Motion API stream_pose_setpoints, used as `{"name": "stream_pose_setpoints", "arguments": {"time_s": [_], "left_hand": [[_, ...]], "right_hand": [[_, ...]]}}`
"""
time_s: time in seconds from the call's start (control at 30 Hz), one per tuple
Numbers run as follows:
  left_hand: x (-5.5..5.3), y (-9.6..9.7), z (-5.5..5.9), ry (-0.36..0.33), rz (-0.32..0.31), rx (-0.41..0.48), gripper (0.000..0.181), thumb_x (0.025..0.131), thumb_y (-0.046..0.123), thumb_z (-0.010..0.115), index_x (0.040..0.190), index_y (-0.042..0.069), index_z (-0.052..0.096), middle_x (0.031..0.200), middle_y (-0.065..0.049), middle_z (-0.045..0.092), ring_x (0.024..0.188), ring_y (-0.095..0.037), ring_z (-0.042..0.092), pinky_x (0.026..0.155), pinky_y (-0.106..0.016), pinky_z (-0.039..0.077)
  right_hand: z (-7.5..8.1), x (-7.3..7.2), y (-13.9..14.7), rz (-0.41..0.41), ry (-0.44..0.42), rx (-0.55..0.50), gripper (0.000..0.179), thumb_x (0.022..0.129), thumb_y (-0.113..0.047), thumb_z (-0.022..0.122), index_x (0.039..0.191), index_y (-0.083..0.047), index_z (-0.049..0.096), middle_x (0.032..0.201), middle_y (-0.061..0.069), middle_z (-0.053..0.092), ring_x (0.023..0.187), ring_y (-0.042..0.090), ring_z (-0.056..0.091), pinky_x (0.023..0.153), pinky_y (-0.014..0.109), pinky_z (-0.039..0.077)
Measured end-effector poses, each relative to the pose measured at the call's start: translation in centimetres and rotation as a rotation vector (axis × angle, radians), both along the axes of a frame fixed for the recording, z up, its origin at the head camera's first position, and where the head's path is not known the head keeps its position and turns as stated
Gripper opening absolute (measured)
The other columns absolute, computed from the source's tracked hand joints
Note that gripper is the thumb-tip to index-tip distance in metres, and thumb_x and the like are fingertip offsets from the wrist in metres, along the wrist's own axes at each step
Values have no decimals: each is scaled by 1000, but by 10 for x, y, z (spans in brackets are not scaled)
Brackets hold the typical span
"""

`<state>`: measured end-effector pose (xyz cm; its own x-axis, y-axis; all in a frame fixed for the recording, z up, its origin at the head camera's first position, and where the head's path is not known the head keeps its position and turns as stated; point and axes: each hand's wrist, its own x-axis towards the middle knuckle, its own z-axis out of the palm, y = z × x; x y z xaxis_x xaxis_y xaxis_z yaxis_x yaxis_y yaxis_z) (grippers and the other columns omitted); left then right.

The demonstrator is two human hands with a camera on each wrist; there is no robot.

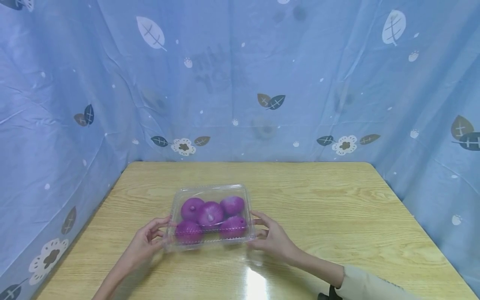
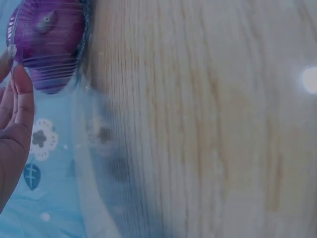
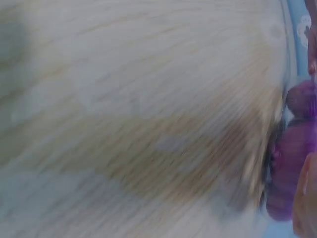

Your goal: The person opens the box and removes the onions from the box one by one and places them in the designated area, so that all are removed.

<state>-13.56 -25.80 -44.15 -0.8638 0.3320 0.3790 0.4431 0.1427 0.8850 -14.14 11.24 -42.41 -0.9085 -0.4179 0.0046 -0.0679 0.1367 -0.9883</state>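
A clear plastic clamshell box holds several purple onions, seen through its transparent top. My left hand grips the box's left side, fingers and thumb at its edge. On the opposite side, my right hand holds the right edge with its fingers spread along it. The left wrist view has the left hand pinching the ribbed wall beside the onions. At the right border of the right wrist view, part of the right hand overlaps the blurred onions.
The box is over the left-middle part of a wood-grain table. A blue curtain with leaf and flower prints surrounds the table's back and sides. A bright reflection lies on the table near the front, and a dark object shows by the right sleeve.
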Motion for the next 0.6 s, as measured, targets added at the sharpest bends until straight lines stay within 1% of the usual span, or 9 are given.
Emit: {"name": "stream_pose_setpoints", "arguments": {"time_s": [0.1,0.17,0.23,0.3,0.37,0.4,0.47,0.53,0.6], "left_hand": [[0,0,-1,3,5,-10,49,82,-15,62,129,-8,48,117,11,64,82,-6,62,61,-18,53],[0,1,-1,0,10,-15,50,82,-15,63,129,-9,48,117,11,64,82,-7,61,61,-19,53],[1,1,-1,-8,14,-22,50,82,-14,63,130,-8,48,117,11,64,82,-7,61,60,-19,53],[1,1,0,-17,23,-34,51,82,-13,64,131,-3,50,117,11,63,81,-7,61,59,-19,52],[0,0,0,-25,23,-38,52,83,-12,64,131,-1,50,118,10,63,81,-8,60,58,-19,52],[0,0,0,-25,23,-42,52,83,-12,64,131,-1,50,118,11,64,81,-8,60,58,-19,52],[-1,-1,0,-28,25,-40,51,83,-12,64,131,-3,49,118,12,64,81,-7,60,59,-19,53],[-3,-3,0,-19,18,-29,50,82,-14,63,129,-8,47,118,12,64,81,-7,60,58,-19,52],[-4,-4,-1,-13,11,-12,50,81,-15,63,128,-10,46,118,12,65,80,-7,60,58,-18,52]], "right_hand": [[1,1,-4,-26,-20,-12,90,73,6,77,147,4,25,133,31,42,89,28,65,74,28,58],[1,3,-6,-53,-34,-19,90,74,5,77,147,4,25,133,31,41,88,26,65,73,26,58],[0,5,-7,-71,-43,-36,87,76,2,76,147,4,25,133,31,40,90,24,64,74,26,57],[-1,7,-7,-75,-47,-64,81,80,-1,74,145,5,27,133,31,39,92,24,63,77,26,57],[-3,9,-7,-73,-48,-89,74,83,-3,71,144,5,30,131,30,41,94,24,62,81,28,56],[-4,10,-6,-71,-49,-106,69,85,-3,68,143,6,31,128,29,43,95,27,62,83,29,56],[-5,12,-6,-83,-54,-129,59,89,-4,64,139,7,34,122,27,48,97,31,62,87,32,55],[-5,13,-6,-101,-70,-131,52,92,-6,60,136,6,37,116,23,53,98,32,63,90,36,53],[-4,13,-6,-119,-93,-136,50,92,-7,57,136,6,38,112,21,56,98,32,63,92,37,52]]}}
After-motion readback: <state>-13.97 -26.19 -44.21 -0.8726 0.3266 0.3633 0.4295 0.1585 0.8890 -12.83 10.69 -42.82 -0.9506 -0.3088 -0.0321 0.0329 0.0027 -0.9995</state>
